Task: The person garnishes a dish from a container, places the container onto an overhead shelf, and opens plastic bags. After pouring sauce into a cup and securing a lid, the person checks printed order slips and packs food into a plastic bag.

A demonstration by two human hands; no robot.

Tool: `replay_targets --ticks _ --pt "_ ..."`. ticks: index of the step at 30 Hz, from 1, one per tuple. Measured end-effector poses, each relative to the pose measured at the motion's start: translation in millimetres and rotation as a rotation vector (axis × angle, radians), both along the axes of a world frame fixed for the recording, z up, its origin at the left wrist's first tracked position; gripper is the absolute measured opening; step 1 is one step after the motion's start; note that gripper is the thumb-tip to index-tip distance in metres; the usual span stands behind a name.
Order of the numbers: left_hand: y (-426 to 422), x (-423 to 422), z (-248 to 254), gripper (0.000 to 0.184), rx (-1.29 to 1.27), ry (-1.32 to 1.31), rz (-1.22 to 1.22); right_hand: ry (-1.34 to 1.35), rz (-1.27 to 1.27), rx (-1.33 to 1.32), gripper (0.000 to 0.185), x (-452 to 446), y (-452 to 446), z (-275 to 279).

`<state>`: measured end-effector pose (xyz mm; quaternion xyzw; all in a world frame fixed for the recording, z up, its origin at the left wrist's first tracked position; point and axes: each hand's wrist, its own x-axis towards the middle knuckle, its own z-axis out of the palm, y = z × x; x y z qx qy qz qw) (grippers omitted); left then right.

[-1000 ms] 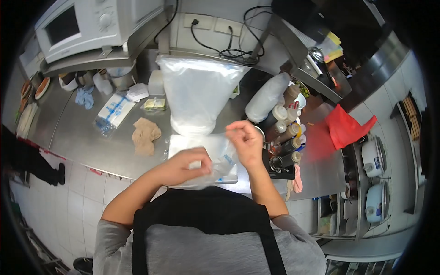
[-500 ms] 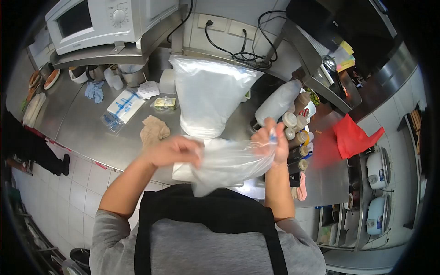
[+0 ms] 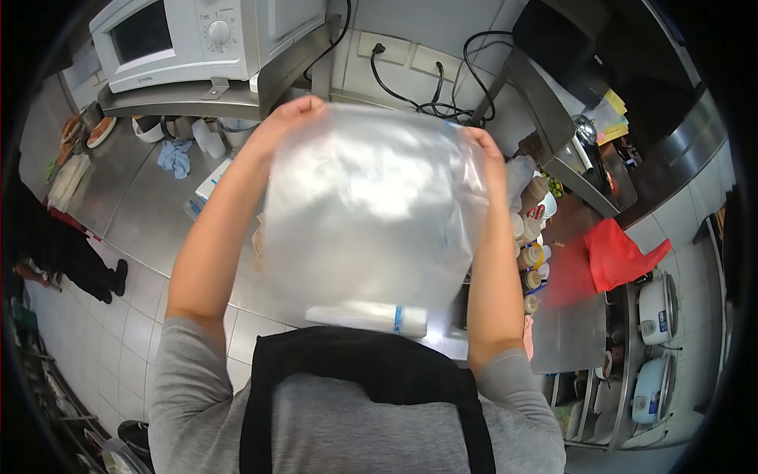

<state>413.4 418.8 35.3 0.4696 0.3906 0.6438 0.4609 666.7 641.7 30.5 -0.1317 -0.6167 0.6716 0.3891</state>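
Note:
My left hand [image 3: 302,110] is closed on the upper left corner of a large clear plastic bag [image 3: 371,213]. With its fingers pinched, my right hand [image 3: 483,144] grips the upper right corner of the same bag. The bag hangs spread out between my raised arms and looks translucent and shiny. Below its lower edge, close to my apron, lies a white roll [image 3: 347,317] with a blue band. Whatever stands on the counter behind the bag is mostly hidden.
A white microwave [image 3: 162,43] stands on the shelf at upper left. A blue cloth [image 3: 174,158] lies on the steel counter [image 3: 134,225]. Sauce bottles [image 3: 530,257] and a red bag [image 3: 620,253] are at right. Another person's dark-clothed leg [image 3: 79,265] shows at left.
Both hands have lifted and moved away from my body, and the gathered bag is now stretched wide between them. It covers the filled white bag seen before. The view has shifted slightly.

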Motion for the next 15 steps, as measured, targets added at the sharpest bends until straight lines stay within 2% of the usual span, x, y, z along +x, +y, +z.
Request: replay_targets --ticks 2,4,5,7,8,9,11,13,15 --pt "31.1 -27.8 -16.7 0.012 -0.072 -0.113 0.164 0.064 -0.007 0.012 0.009 -33.0 31.2 -46.7" --pt "59.1 -34.5 -63.1 0.015 -0.217 -0.257 0.345 -0.03 -0.038 -0.256 0.015 -39.2 17.1 -73.5" --pt "68.4 -29.1 -98.6 0.017 -0.328 -0.353 0.419 0.002 -0.068 -0.303 0.018 -42.0 4.2 -106.2" --pt "66.2 -2.2 -182.2 0.02 -0.545 -0.527 0.51 -0.15 -0.077 -0.482 0.023 -37.8 -10.9 -179.3" --pt "56.4 9.8 -224.1 0.021 -0.558 -0.527 0.467 -0.334 -0.053 -0.608 0.024 -35.1 -13.1 -205.2" --pt "57.0 10.2 -258.2 0.023 -0.57 -0.529 0.423 -0.39 -0.08 -0.609 0.024 -30.8 -17.6 -223.8" --pt "56.6 12.8 -225.8 0.021 -0.642 -0.38 0.463 -0.491 -0.087 -0.577 0.025 -39.8 -5.1 -221.9" --pt "64.9 5.1 -207.2 0.021 -0.772 -0.265 0.483 -0.595 -0.055 -0.536 0.025 -46.3 9.7 -196.3" --pt "82.1 -11.0 -197.1 0.021 -0.649 -0.16 0.375 -0.369 -0.003 -0.516 0.026 -60.5 21.5 -197.5"
